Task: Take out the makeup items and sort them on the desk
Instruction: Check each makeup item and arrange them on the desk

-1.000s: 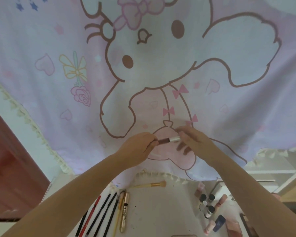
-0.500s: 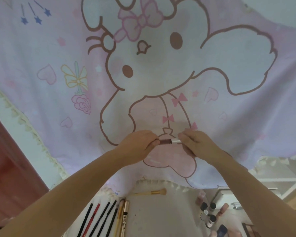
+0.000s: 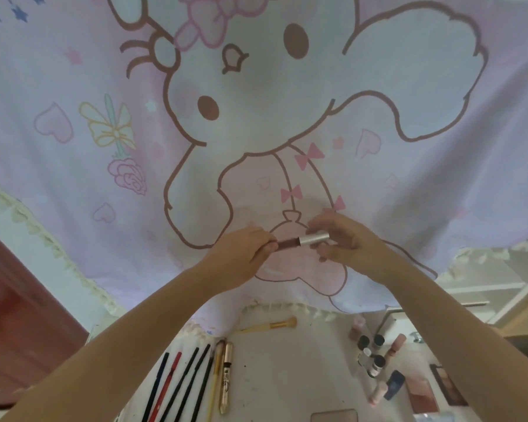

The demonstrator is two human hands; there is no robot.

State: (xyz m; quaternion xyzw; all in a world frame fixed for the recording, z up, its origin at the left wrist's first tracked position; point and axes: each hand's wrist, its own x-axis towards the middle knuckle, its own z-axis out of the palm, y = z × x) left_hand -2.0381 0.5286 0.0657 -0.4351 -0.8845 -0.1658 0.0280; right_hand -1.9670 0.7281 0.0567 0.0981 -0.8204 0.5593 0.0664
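Observation:
Both hands are raised in front of a cartoon curtain, holding one small lipstick tube [image 3: 302, 241] level between them. My left hand [image 3: 241, 254] pinches its dark brown end. My right hand [image 3: 339, 239] grips the silver cap end. Below on the white desk [image 3: 275, 376], several black and red pencils [image 3: 180, 382] lie in a row beside a gold mascara tube [image 3: 226, 376]. A gold-handled brush [image 3: 272, 325] lies behind them. At the right stand several small bottles and tubes [image 3: 375, 357].
A pink and lilac curtain with a cartoon rabbit [image 3: 256, 132] hangs over the back of the desk. A red-brown door [image 3: 19, 315] is at the left. Eyeshadow palettes [image 3: 445, 388] lie at the right edge, and a pink flat case [image 3: 333, 417] at the bottom.
The two hands have drawn slightly apart, so more of the brown and silver tube shows between them. The view has tilted a little.

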